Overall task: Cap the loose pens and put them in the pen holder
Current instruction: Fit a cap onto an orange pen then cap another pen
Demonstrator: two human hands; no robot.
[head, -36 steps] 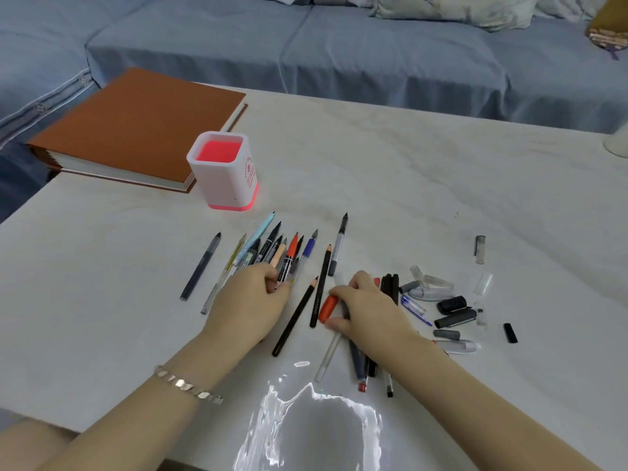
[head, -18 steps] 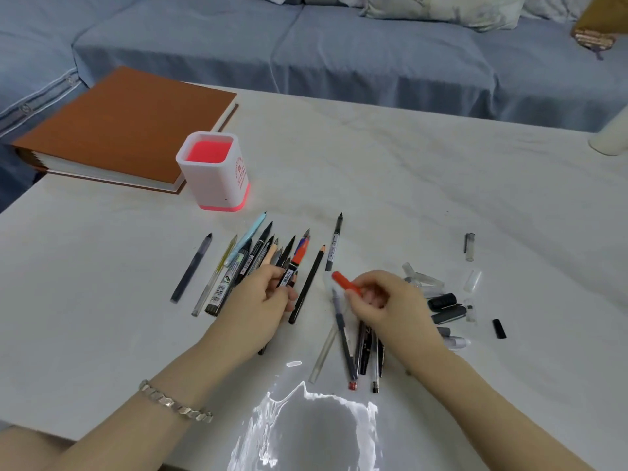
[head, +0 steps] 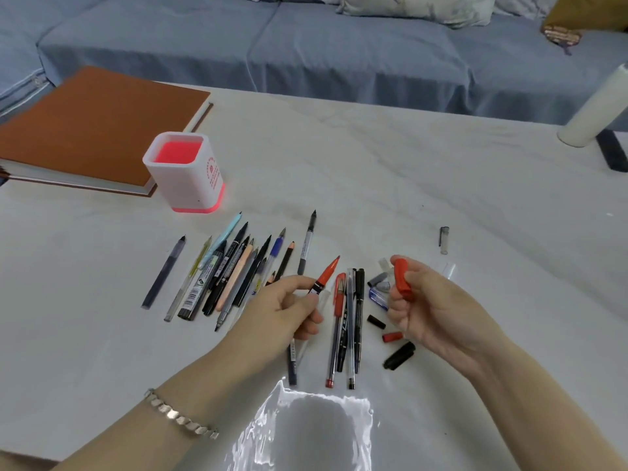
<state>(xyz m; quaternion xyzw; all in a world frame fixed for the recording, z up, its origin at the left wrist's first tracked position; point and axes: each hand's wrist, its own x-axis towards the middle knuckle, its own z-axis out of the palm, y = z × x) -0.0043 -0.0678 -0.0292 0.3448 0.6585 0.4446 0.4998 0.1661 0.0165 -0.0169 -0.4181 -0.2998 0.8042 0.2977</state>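
My left hand (head: 283, 309) holds an uncapped orange-red pen (head: 327, 274), its tip pointing up and to the right. An orange-red cap (head: 402, 277) is pinched in my right hand (head: 431, 305), a short way right of the pen tip and apart from it. A row of several uncapped pens (head: 234, 270) lies on the white table (head: 373, 171) left of my hands. More pens (head: 348, 324) lie between my hands. Loose caps (head: 394, 338) lie under my right hand. The white pen holder (head: 185, 173) with a pink inside stands at the back left and shows no pens.
An orange-brown book (head: 98, 127) lies behind the pen holder at the table's left edge. A clear cap (head: 444, 240) lies alone to the right. A white cylinder (head: 594, 107) stands at the far right edge. A blue sofa (head: 306, 39) runs behind the table.
My left hand has lifted the orange-red pen out of the row. My right hand has risen from the pile with the orange-red cap and moved right.
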